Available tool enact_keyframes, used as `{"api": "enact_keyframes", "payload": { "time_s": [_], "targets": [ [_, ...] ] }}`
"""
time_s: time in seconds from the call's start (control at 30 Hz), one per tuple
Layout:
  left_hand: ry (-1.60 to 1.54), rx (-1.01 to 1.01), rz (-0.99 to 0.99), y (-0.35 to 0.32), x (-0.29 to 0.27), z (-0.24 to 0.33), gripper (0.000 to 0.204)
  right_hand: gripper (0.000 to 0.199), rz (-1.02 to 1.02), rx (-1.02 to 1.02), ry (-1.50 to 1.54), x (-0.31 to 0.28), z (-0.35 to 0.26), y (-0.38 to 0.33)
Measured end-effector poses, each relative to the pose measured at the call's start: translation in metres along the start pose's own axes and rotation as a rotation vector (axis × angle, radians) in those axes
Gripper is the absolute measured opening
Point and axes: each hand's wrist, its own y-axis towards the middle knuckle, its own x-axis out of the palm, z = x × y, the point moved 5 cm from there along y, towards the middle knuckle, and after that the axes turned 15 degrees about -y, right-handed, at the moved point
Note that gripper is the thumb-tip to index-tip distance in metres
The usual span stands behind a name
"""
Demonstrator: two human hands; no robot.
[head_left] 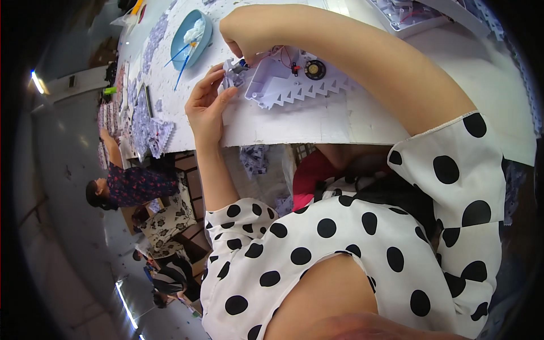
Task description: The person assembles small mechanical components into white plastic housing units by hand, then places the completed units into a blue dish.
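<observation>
Held between the thumb and fingers of my left hand (207, 107) is a small pale plastic part (233, 80). My right hand (249, 35) reaches across from the right, its fingers curled and pinched at a small dark blue piece (243, 63) on top of that part. Right beside them lies a pale plastic housing (269, 85) with a row of triangular teeth along its near edge. A round black speaker (315, 69) sits in the housing, and thin red wires (287, 56) run inside it. My right forearm covers the housing's far side.
A light blue dish (182, 33) holds white material, with thin blue sticks (181, 72) at its rim. Pale plastic parts (148, 127) are heaped along the left of the white table (362, 122). A parts tray (405, 22) stands far right. Co-workers (139, 187) sit at left.
</observation>
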Motion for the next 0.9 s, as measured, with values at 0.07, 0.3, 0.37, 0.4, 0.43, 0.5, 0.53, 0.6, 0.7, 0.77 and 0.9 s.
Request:
{"api": "enact_keyframes", "payload": {
  "time_s": [0.07,0.3,0.37,0.4,0.43,0.5,0.53,0.6,0.7,0.77,0.9],
  "targets": [
    [-0.009,0.006,-0.012,0.000,0.000,0.000,0.041,0.020,-0.030,0.011,-0.028,-0.001,-0.001,-0.001],
    [0.057,-0.031,-0.014,0.000,0.002,0.001,0.041,0.024,0.064,-0.005,-0.001,0.005,0.000,0.002],
    [0.077,-0.019,-0.039,0.000,0.001,0.000,0.043,0.021,0.074,-0.032,0.002,0.001,0.000,-0.002],
    [0.076,-0.018,-0.039,0.000,0.001,0.000,0.043,0.021,0.073,-0.032,0.001,-0.003,-0.001,-0.002],
    [0.067,-0.022,-0.038,0.000,0.002,0.000,0.043,0.025,-0.012,-0.042,-0.029,-0.003,-0.002,-0.002],
    [0.059,-0.023,-0.034,-0.001,0.001,0.000,0.044,0.029,-0.096,-0.056,-0.061,0.005,0.000,0.002],
    [0.075,-0.013,-0.054,0.000,0.002,0.000,0.044,0.025,-0.082,-0.084,0.041,0.012,0.005,0.005],
    [0.090,0.000,-0.072,0.001,0.003,0.001,0.044,0.022,-0.068,-0.114,0.139,0.017,0.009,0.007],
    [0.105,0.007,-0.059,0.002,0.003,0.003,0.044,0.023,-0.079,-0.093,0.142,0.009,0.007,0.004],
    [0.258,0.074,-0.103,0.002,0.007,0.008,0.044,0.027,-0.167,-0.065,0.223,0.003,0.010,-0.003],
    [0.436,0.140,-0.063,-0.002,0.019,0.015,0.043,0.029,-0.303,-0.077,0.193,0.001,0.013,-0.005]
  ]
}}
